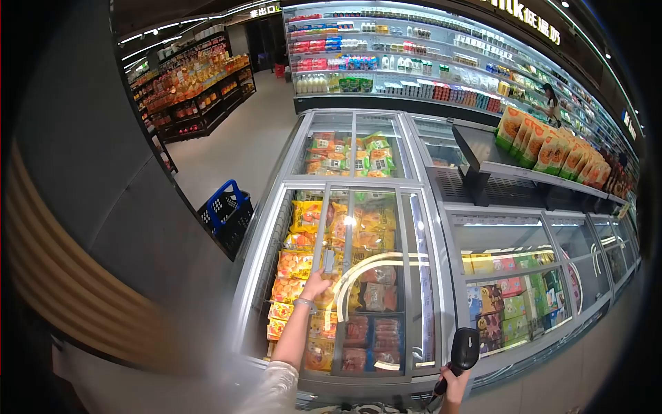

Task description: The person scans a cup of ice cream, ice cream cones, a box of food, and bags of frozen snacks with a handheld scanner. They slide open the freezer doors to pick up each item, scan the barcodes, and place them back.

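My left hand (317,283) is on the handle (328,261) of a sliding glass lid on the chest freezer (429,276), its fingers closed around the handle's lower end. The lid stands partly open at its left side. Under that gap lie yellow and orange food bags (295,264); through the glass I see more bags and dark red packs (386,334). At the bottom right, my right hand (452,385) is wrapped round the grip of a black handheld device (465,348), held upright over the freezer's front right corner.
A black basket with a blue handle (231,201) stands left of the freezer. Another freezer (514,276) adjoins on the right, below a shelf of snack bags (552,147). Lit dairy shelves (393,65) line the back, with a person (550,103) near them. A dark pillar (83,152) is at left.
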Tool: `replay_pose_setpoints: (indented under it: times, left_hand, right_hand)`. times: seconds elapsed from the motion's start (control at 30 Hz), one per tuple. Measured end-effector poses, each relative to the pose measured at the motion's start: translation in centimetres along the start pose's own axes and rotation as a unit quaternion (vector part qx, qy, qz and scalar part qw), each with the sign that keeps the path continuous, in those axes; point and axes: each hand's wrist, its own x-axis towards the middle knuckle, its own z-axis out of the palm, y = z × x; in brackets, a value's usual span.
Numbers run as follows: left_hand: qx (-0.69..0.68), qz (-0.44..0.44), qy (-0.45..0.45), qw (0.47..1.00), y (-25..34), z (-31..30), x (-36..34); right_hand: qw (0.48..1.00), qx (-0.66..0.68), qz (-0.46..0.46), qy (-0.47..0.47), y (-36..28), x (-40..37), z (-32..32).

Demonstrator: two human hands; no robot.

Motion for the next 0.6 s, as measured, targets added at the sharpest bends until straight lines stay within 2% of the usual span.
replay_pose_setpoints:
  times: [0.17, 0.27, 0.37, 0.5, 0.6]
  left_hand:
    - [-0.002, 0.04, -0.1, 0.994, 3.2, 4.5, -0.1]
    - [0.04, 0.119, -0.053, 0.991, 5.0, 6.4, -1.1]
    - [0.056, 0.121, -0.032, 0.991, 4.0, 8.7, 0.1]
    - [0.072, 0.068, -0.052, 0.994, 4.7, 8.9, 0.0]
    - [0.074, 0.075, -0.057, 0.993, 4.8, 8.8, -0.2]
  right_hand:
    - [1.0, -0.009, -0.002, -0.004, -0.2, -0.5, -0.4]
    - [0.999, -0.028, -0.006, -0.028, 0.1, -0.5, -0.6]
    - [0.999, -0.032, -0.006, -0.033, 0.3, -0.5, -0.1]
    - [0.998, -0.042, -0.016, -0.054, -0.2, -0.9, 0.5]
    - [0.997, -0.042, -0.022, -0.064, -0.6, -1.4, 0.7]
